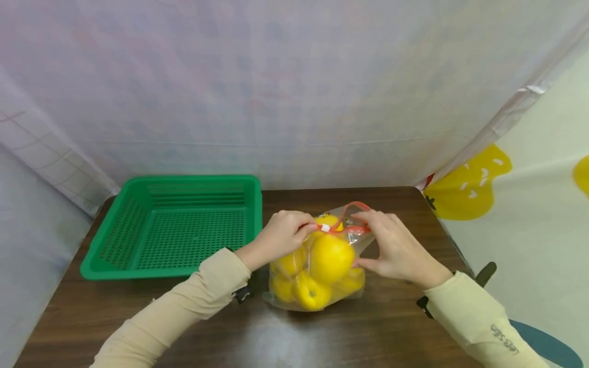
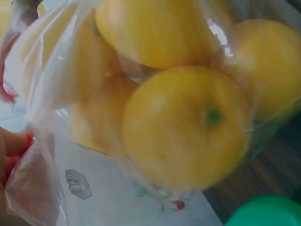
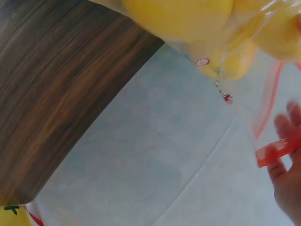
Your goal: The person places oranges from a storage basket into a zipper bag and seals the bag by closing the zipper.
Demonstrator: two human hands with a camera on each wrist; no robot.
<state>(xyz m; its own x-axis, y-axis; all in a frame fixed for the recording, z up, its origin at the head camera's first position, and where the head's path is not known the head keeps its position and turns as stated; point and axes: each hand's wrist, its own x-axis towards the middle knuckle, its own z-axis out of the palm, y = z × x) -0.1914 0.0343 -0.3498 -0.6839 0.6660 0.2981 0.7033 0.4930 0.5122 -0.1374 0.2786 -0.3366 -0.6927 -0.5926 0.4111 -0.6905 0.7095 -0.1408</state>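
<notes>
A clear plastic zip bag [image 1: 276, 302] with a red zip edge stands on the table, filled with several round yellow fruits [image 1: 330, 258] that look like oranges. My left hand [image 1: 287, 232] pinches the red edge beside the white slider [image 1: 325, 228]. At the bag's right side, my right hand [image 1: 395, 248] has its fingers curled on the zip edge, with the thumb lower down against the plastic. In the right wrist view, blurred fingers [image 3: 282, 141] hold the red strip. The mouth looks partly open between the hands. A green stem end [image 2: 213, 115] marks one fruit.
A green plastic basket [image 1: 255, 225] with slotted walls stands left of the bag on the dark wooden table [image 1: 395, 327]. A pale curtain [image 1: 285, 102] hangs behind the table's far edge. Printed sheeting [image 1: 529, 204] hangs at the right.
</notes>
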